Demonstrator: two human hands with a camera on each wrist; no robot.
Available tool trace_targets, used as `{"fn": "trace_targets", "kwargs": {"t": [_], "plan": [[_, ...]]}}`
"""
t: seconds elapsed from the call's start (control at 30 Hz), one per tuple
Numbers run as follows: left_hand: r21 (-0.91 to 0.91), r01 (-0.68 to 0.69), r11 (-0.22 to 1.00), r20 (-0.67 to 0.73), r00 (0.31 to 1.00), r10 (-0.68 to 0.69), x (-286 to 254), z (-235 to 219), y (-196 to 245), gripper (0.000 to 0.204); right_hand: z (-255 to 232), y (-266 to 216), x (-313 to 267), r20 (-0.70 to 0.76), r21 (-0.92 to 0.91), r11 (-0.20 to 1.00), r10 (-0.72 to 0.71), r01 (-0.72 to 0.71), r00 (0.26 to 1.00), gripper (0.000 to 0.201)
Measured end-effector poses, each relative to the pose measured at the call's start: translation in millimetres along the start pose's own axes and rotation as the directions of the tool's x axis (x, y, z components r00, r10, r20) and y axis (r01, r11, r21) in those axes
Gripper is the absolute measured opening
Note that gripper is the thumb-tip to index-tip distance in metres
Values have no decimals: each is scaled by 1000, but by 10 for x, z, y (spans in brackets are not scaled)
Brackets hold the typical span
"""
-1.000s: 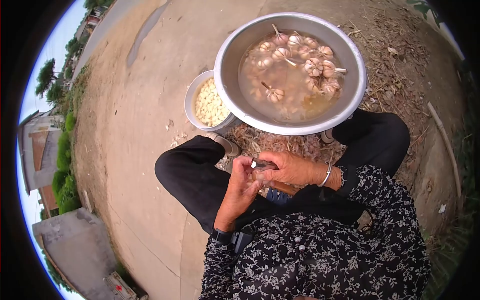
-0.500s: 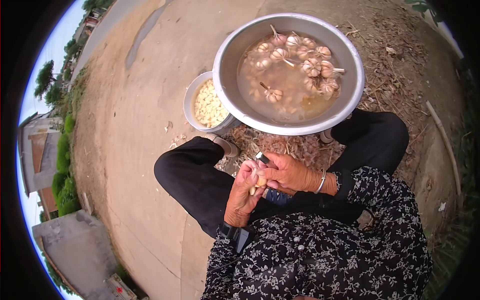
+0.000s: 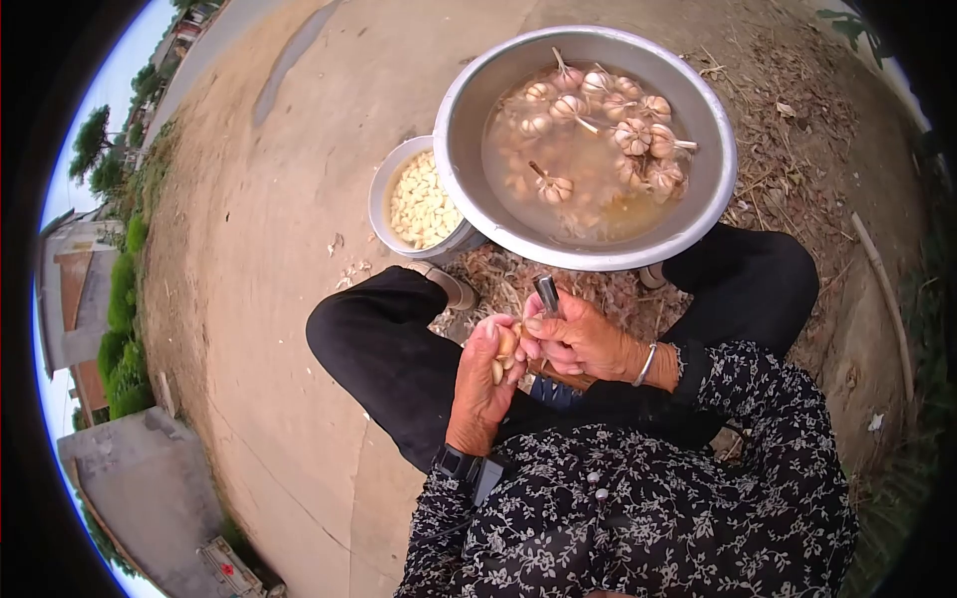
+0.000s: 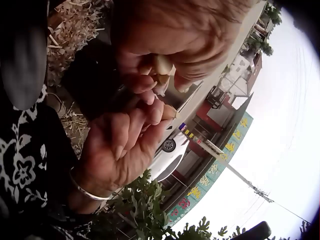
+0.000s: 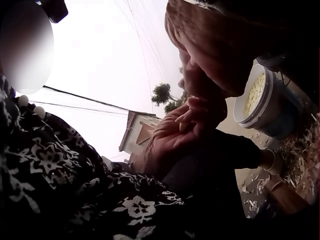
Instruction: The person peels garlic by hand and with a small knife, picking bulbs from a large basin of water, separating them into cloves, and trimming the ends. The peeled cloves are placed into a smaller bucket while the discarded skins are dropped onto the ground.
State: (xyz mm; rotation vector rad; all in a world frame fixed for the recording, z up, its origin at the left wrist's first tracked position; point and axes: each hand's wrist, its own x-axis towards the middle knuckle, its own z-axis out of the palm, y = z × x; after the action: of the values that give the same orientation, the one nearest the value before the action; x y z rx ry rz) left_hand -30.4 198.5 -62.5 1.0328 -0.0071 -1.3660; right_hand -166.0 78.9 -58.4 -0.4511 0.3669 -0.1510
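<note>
In the head view the left hand (image 3: 482, 387) curls round several garlic cloves (image 3: 504, 345) above the lap. Close against it, the right hand (image 3: 588, 344) grips a dark-handled tool (image 3: 546, 291) whose end points up and away, its fingertips at the cloves. The left wrist view shows a pale clove (image 4: 162, 65) among the fingers of the left hand (image 4: 180, 30), with the right hand (image 4: 120, 145) just below. Fingers cover most of the tool's lower part. In the right wrist view both hands are dark and overlap.
Beyond the knees stands a wide metal basin (image 3: 454, 189) of cloudy water with several garlic bulbs (image 3: 632, 137). Left of it, a white bucket (image 3: 379, 211) holds peeled cloves (image 3: 423, 204). Garlic skins (image 3: 598, 294) litter the ground between the feet. A stick (image 3: 885, 289) lies at the right.
The right hand has drawn slightly apart from the left and turned, so the tool points upward. Cloves in the left hand show more plainly. The head view has shifted slightly.
</note>
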Motion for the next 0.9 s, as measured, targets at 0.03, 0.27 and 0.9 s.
{"fn": "trace_targets", "kwargs": {"t": [0.03, 0.27, 0.9], "plan": [[20, -23, 1000, 60, 998, 22, -60, 99, -20, 25, 14, 26, 18, -15, 15, 1000, -14, 14, 1000, 21], [133, -77, 988, -26, 996, 81, -2, -18, -123, 24, 4, 100, 52, -52, -95, 995, 35, -40, 998, 20], [752, -216, 623, 96, 971, 221, -45, -35, 297, 19, -125, -346, 49, 178, -983, -45, -32, 177, 983, 31]]}}
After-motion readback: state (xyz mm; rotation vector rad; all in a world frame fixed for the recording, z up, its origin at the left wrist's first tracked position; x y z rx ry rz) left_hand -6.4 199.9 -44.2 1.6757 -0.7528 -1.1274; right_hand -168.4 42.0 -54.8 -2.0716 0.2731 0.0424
